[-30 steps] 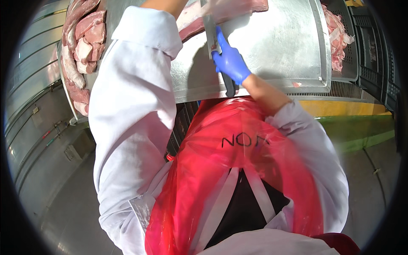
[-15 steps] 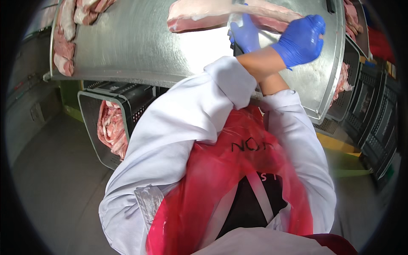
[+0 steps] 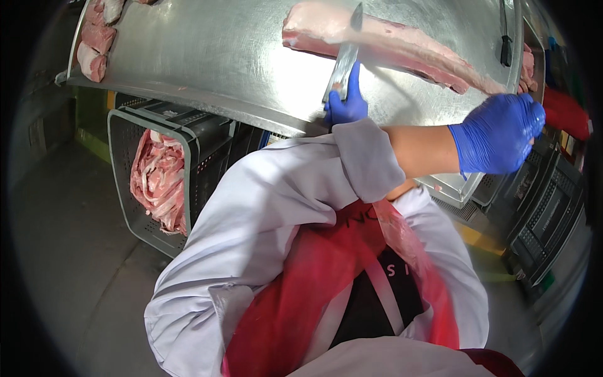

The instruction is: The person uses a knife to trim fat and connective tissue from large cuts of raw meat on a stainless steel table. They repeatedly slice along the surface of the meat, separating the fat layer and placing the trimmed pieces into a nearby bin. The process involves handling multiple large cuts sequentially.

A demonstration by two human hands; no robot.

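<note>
A long slab of pale, fatty raw meat (image 3: 389, 44) lies slantwise on the metal table (image 3: 207, 50), its thin end reaching right. My forearms are crossed. My left hand (image 3: 499, 135), in a blue glove, is at the right over the table's edge, closed at the slab's thin end; its fingertips are mostly hidden. My right hand (image 3: 347, 105), also blue-gloved, grips a knife (image 3: 344, 66) below the slab. The blade points away from me, its tip across the meat; whether it touches is unclear. The handle is mostly hidden in the fingers.
Meat chunks (image 3: 94, 47) line the table's left edge. Below stands a dark crate (image 3: 119, 182) of meat trimmings (image 3: 160, 179). A slim black-handled tool (image 3: 505, 50) lies along the right edge. Beyond are more meat (image 3: 527, 66) and stacked black crates (image 3: 540, 213).
My left hand has moved right and nearer me, and the slab has shifted right and tilted with it. The knife has come into clear view, still in my right hand.
</note>
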